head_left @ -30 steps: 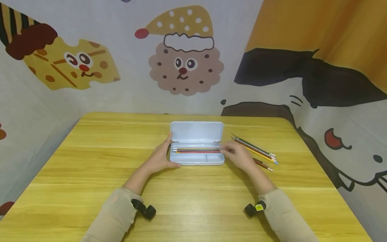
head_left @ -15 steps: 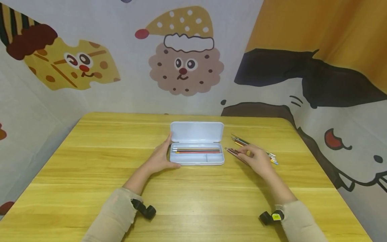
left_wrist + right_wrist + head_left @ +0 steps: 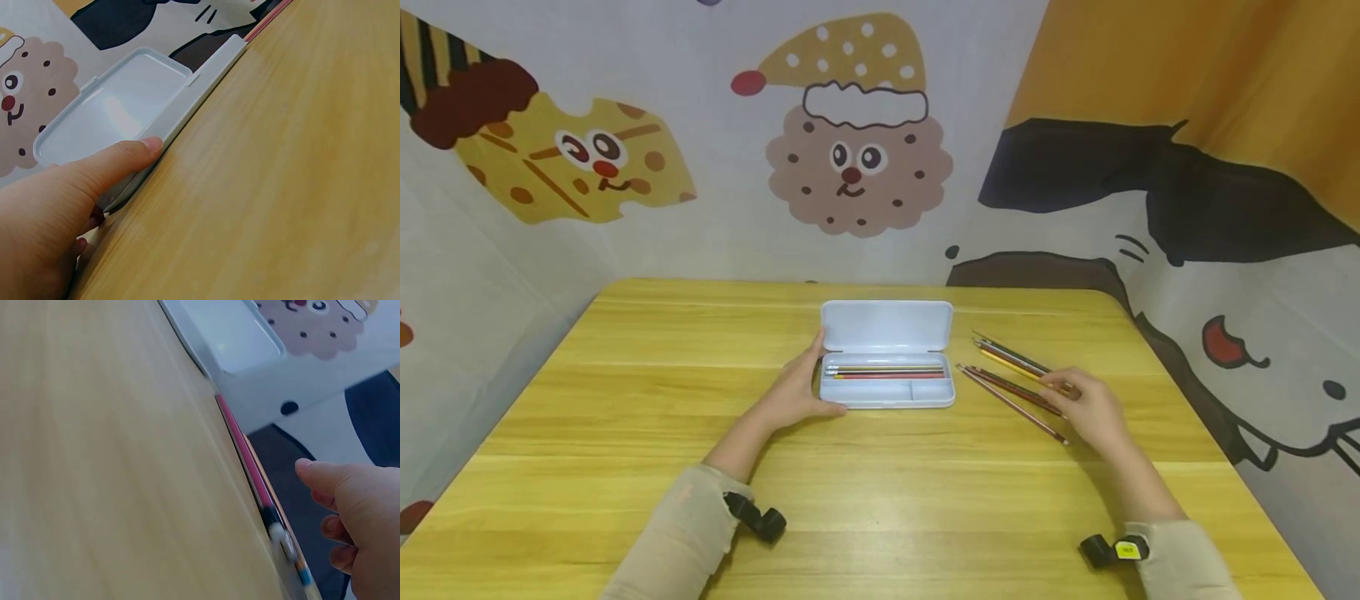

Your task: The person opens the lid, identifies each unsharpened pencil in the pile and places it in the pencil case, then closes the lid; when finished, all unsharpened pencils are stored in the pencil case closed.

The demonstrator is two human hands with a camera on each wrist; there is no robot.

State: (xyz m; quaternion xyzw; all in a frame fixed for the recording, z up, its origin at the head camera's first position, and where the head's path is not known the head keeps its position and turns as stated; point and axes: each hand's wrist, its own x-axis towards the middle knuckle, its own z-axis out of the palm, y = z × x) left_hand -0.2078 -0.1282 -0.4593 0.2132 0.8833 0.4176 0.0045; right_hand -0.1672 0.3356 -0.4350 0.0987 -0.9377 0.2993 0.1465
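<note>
My left hand [image 3: 793, 390] holds the left end of a pale pencil case [image 3: 865, 393], its thumb on the front wall in the left wrist view. The lid [image 3: 887, 327] stands raised at the back. Several pencils [image 3: 887, 372] lie side by side in the long rear compartment. My right hand [image 3: 1092, 408] is over the eraser ends of the loose pencils to the right of the case. In the right wrist view its thumb is stretched out, its fingers are loosely bent, and nothing is between them. A reddish pencil [image 3: 1018, 410] lies slanted on the table, nearest the front.
Two more slanted groups of loose pencils lie on the wooden table [image 3: 880, 500], a rear one with a yellow pencil [image 3: 1009, 361] and a dark reddish one [image 3: 1011, 385] in front. A cartoon-printed cloth [image 3: 700, 250] hangs behind the table.
My right hand has drawn back rightward from the case, let go of the reddish pencils on the table, and moved over the pencils' eraser ends. The left hand has stayed on the case.
</note>
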